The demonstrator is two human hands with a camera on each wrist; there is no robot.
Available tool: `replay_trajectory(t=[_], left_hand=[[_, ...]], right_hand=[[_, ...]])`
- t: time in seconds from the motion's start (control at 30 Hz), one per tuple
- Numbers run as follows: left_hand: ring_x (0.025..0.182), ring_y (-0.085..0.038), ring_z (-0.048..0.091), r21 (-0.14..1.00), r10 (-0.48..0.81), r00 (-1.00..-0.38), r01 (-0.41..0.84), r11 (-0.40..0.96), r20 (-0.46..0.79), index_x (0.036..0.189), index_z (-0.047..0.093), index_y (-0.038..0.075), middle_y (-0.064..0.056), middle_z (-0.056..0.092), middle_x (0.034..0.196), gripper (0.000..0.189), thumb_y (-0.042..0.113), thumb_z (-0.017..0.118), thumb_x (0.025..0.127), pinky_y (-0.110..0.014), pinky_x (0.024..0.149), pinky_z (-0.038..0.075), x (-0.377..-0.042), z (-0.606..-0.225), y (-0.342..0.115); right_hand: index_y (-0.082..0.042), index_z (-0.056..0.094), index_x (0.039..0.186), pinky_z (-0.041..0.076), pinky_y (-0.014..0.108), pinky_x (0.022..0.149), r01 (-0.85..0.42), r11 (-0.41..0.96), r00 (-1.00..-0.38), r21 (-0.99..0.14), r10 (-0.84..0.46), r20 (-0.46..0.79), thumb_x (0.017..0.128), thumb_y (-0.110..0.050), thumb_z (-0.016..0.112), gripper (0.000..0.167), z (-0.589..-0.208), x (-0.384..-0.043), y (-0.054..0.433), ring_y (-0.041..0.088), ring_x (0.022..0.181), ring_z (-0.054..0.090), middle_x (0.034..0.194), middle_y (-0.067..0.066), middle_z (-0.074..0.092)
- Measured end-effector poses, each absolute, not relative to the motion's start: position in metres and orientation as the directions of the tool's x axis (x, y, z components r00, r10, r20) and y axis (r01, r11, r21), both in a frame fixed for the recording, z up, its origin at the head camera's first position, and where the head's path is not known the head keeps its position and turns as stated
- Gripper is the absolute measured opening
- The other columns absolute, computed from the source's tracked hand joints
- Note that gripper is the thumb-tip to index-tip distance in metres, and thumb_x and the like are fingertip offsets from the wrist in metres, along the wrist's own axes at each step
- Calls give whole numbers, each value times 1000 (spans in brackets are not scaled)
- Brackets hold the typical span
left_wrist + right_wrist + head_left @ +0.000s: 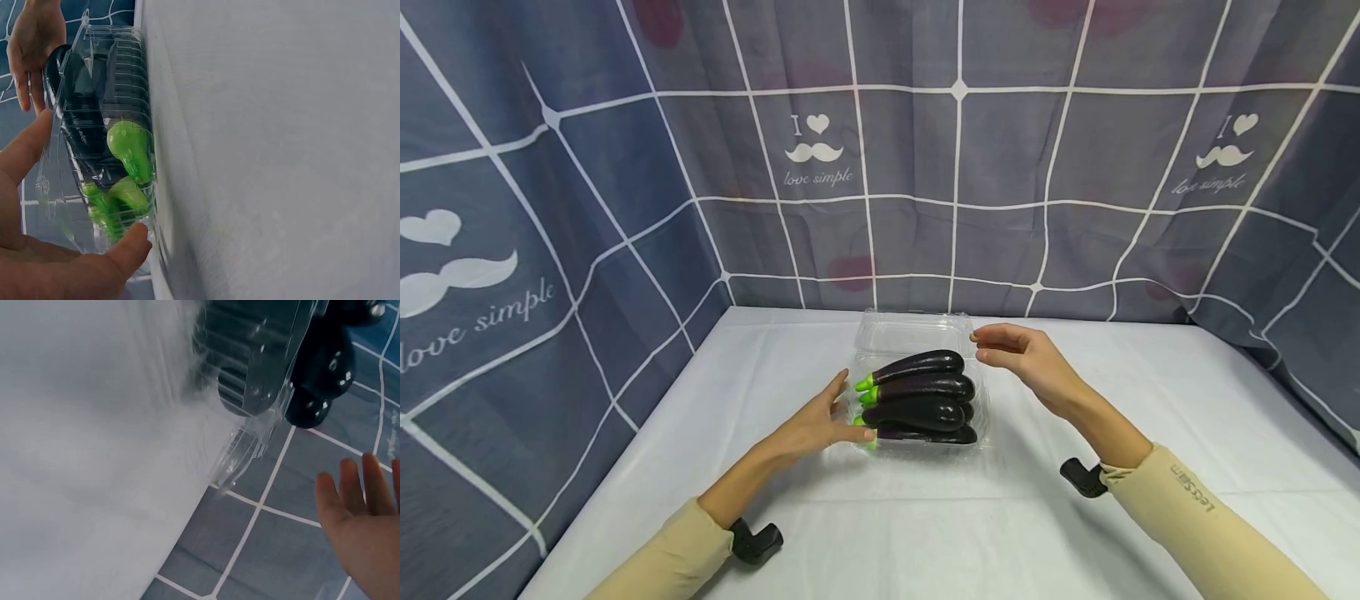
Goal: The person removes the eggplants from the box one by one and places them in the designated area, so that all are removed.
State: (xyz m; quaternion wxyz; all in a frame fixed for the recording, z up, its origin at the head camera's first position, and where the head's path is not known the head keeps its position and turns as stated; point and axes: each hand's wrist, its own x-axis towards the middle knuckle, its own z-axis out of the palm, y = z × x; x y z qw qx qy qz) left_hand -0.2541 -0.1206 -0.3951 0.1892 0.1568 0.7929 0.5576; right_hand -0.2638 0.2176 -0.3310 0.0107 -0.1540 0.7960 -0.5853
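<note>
Several glossy dark purple eggplants [921, 412] with bright green stems lie side by side in a clear plastic clamshell box [857, 450]. Its transparent lid [910, 331] is folded back toward the rear curtain. My left hand [820, 425] is at the box's left end, thumb at the front corner and fingers spread along the side; up close, the thumb tip [139, 236] is right at the ribbed wall. To the right of the box, my right hand [1026, 354] hovers near the lid's right edge, fingers extended and holding nothing.
A white cloth [895, 533] covers the table. Dark grey-blue gridded curtains [902, 150] rise along the back and both sides. Black wrist camera mounts [757, 543] stick out beneath the beige sleeves [662, 554].
</note>
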Motion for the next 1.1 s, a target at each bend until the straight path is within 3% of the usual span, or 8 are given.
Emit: replay_trajectory(t=[0.13,0.33,0.53,0.83,1.1], left_hand=[[147,-39,9,949,466,-874,21,315,-135,159,-4,15,-13,2,164,117,28,83,81,-60,109,24,-255,-396,-121],[146,-39,16,953,475,-867,1,304,-151,159,-6,17,-18,5,163,119,28,84,81,-61,108,26,-255,-395,-120],[146,-41,16,956,471,-868,-14,292,-156,159,-6,15,-21,7,162,121,26,84,80,-61,108,27,-255,-394,-119],[146,-39,16,954,464,-871,-18,301,-163,159,-6,14,-21,8,162,120,24,84,80,-60,107,28,-256,-394,-119],[146,-39,18,949,463,-871,-14,314,-166,159,-6,14,-21,8,162,119,26,83,81,-59,108,28,-256,-393,-119]], right_hand=[[3,60,129,41,39,102,-252,308,-938,-917,-310,153,92,-17,70,43,-331,-283,207,24,118,57,128,14,61],[-3,58,135,39,49,104,-278,376,-919,-884,-373,130,90,-19,72,50,-328,-301,190,31,126,52,133,15,59],[-4,51,142,39,50,104,-278,412,-914,-868,-390,108,90,-19,72,58,-329,-313,177,33,129,49,139,18,53],[-2,57,136,40,48,103,-300,443,-887,-845,-455,76,89,-17,72,52,-339,-318,167,37,128,50,134,17,58],[-5,60,134,43,45,101,-295,459,-857,-838,-516,18,92,-19,69,45,-341,-315,166,27,123,56,130,16,61]])
